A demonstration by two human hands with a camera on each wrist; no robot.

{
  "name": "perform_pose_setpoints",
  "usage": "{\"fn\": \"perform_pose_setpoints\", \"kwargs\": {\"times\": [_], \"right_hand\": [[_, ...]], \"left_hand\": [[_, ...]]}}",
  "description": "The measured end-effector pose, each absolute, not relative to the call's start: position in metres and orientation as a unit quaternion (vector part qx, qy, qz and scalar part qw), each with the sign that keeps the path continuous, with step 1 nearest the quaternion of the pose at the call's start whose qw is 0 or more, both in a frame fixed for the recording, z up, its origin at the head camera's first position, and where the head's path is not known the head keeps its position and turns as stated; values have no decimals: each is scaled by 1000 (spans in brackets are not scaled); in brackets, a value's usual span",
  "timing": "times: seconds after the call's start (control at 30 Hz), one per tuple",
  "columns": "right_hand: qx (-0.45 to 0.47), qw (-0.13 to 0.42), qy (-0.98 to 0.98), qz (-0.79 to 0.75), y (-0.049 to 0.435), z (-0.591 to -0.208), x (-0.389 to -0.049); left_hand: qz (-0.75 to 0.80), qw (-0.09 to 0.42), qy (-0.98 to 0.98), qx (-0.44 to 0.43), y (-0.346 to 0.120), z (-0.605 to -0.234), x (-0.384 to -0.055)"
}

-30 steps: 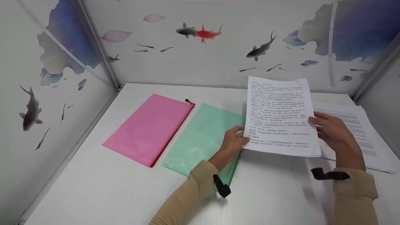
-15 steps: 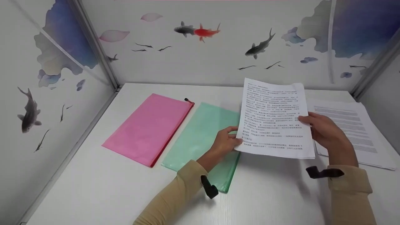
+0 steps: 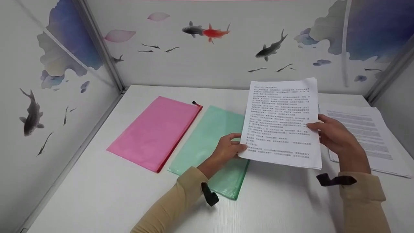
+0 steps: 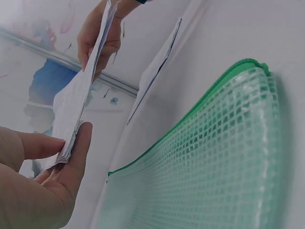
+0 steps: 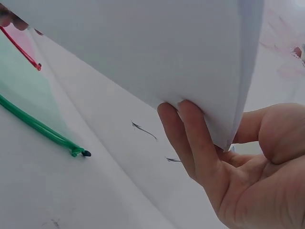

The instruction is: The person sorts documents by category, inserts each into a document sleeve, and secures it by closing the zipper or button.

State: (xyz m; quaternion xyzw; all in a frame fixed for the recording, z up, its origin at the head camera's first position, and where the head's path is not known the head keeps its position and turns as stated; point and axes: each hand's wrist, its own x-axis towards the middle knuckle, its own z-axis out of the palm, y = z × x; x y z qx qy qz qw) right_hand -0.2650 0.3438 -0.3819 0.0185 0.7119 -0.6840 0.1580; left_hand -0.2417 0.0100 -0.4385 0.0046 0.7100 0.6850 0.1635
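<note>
Both hands hold a thin stack of printed paper point(image 3: 279, 119) raised and tilted above the table. My left hand point(image 3: 223, 151) pinches its lower left edge, thumb on the printed face and fingers behind, as the left wrist view shows. At the stack's right edge my right hand point(image 3: 338, 137) pinches it too, its fingers spread over the blank back in the right wrist view. Under the left hand lies a green mesh zipper pouch point(image 3: 207, 139), partly covered by the hand and paper. Left of it is a pink zipper pouch point(image 3: 155, 132) with a red zipper.
A second stack of printed paper point(image 3: 365, 139) lies at the table's right, partly behind the right hand. White panels with painted fish enclose the white table point(image 3: 97, 194) at the back and both sides.
The held paper stack has shifted left and slightly nearer, along with both hands. It now covers more of the green pouch's right side. The pouches and the other stack stay put.
</note>
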Motion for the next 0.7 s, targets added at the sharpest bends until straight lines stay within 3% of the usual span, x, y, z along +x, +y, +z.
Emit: {"fn": "perform_pose_setpoints", "kwargs": {"times": [0.4, 0.7], "right_hand": [[0, 134, 696, -706, 359, -376, -251], [15, 148, 681, -717, 382, -378, -239]], "left_hand": [[686, 176, 706, 26, -15, -444, -236], [620, 157, 767, 48, -26, -440, -237]]}}
